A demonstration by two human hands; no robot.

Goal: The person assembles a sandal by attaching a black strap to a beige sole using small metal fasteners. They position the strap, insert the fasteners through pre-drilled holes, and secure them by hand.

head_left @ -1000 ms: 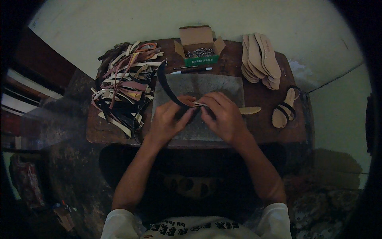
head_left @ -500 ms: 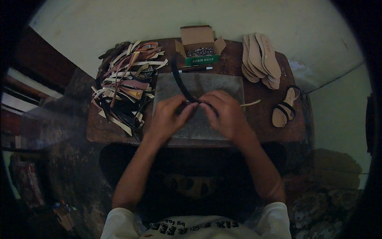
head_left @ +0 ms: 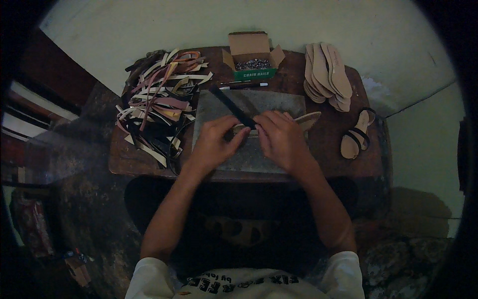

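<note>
Above a grey slab (head_left: 224, 167), my two hands come together around a tan shoe sole (head_left: 309, 118). A wide black strap (head_left: 231, 104) sticks up from it toward the far left. My left hand (head_left: 217, 139) has thumb and fingers closed at the strap's lower end and the sole's edge. My right hand (head_left: 283, 137) is wrapped around the sole, its thumb near the base of the strap. The sole's far end shows beyond my right fingers; its middle is mostly hidden by my hands.
A heap of mixed straps (head_left: 164, 107) covers the table's left side. At the back stands an open box of small nails (head_left: 254, 74), with pens (head_left: 243, 85) before it. Stacked tan insoles (head_left: 328, 74) and a finished-looking sandal (head_left: 355, 137) with black straps lie right.
The sole has turned in my hands, so its broad face now shows instead of a thin edge. The black strap has straightened and leans further left.
</note>
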